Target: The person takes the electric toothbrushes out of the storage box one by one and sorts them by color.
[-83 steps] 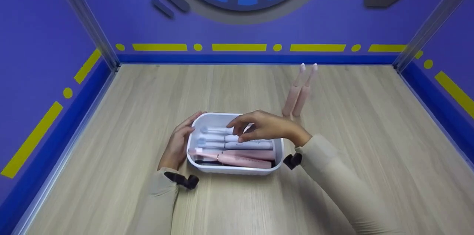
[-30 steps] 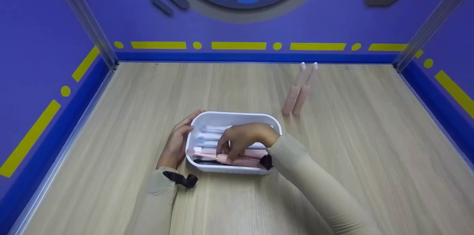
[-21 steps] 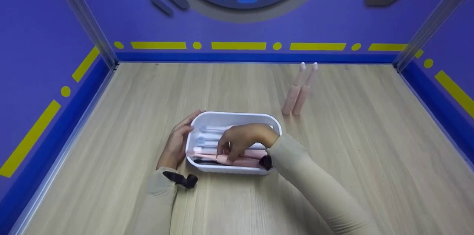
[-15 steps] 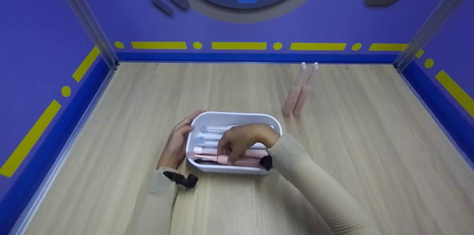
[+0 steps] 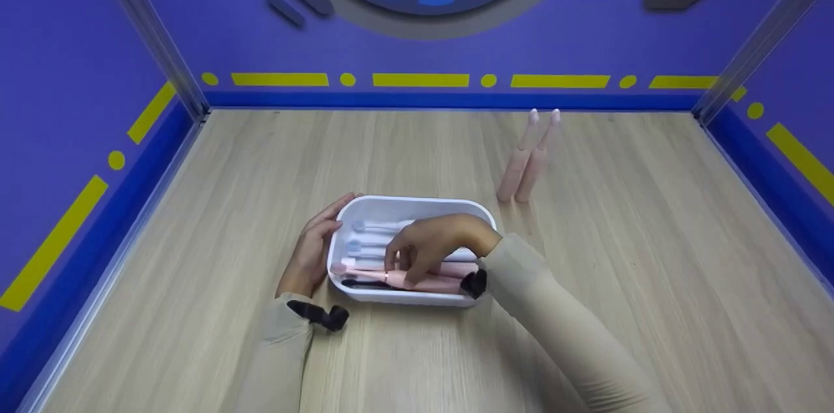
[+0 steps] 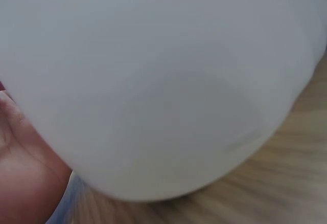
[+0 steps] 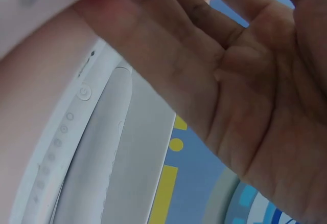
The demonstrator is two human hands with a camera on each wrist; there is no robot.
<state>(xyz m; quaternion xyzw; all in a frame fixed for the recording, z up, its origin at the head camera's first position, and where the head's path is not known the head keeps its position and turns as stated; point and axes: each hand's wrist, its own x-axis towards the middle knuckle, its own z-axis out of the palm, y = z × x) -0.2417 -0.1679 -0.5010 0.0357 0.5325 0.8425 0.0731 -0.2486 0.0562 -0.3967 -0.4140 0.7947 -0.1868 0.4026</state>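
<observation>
Pink electric toothbrush [image 5: 423, 282] lies lengthwise along the near side of the white oval plastic tub [image 5: 417, 204], which sits on the pale wood-grain worktop [image 5: 619, 256] a little left of centre. Right hand [image 5: 433, 245] reaches down into the tub from the right, its fingers [image 5: 399, 265] curled and pinching the pink toothbrush near the middle of its handle. Beside it in the tub lie white electric toothbrushes [image 5: 374, 238] with their heads pointing left, a second pink one just behind the pinched brush, and a thin black piece [image 5: 365, 284] against the near wall. In the right wrist view the palm [image 7: 245, 75] fills the frame over a white toothbrush handle [image 7: 76, 147] with a power button and a row of small dots. Left hand [image 5: 311, 250] rests against the left outer wall of the tub, fingers straight along the rim and thumb on the near side; the left wrist view shows only the blurred white wall [image 6: 153, 81] close up. Two pink toothbrush handles [image 5: 526, 159] stand upright, just beside each other, behind and right of the tub, well apart from both hands
</observation>
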